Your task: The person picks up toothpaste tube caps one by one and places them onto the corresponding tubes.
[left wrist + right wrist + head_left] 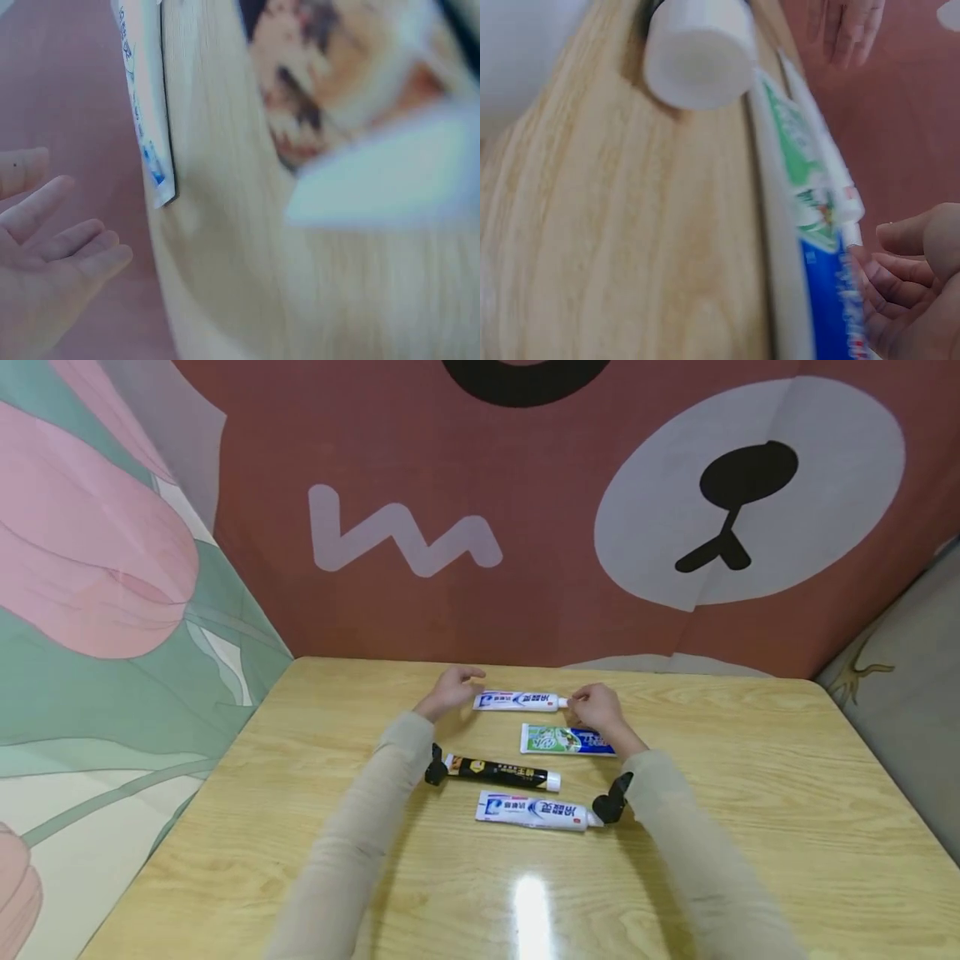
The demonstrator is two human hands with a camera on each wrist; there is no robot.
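At the back of the table lies a white toothpaste tube point(517, 701) with blue print. My left hand point(452, 690) is beside its flat end, fingers extended and spread; the left wrist view shows that hand point(56, 259) apart from the tube point(146, 97). By the cap end is my right hand point(597, 707), its fingers loosely bent. In the right wrist view the fingertips are right at the white cap point(853, 235), with the thumb point(907, 232) held away from it. A green and blue toothpaste tube point(562, 740) lies nearer, partly hidden beneath my right hand and wrist.
Closer to me lie a black toothpaste tube point(506, 773) with a white cap and another white toothpaste tube point(532, 811). Black wrist cameras point(611, 800) overlap tube ends in the head view. The wooden table point(780, 793) meets a brown patterned wall point(540, 610) behind.
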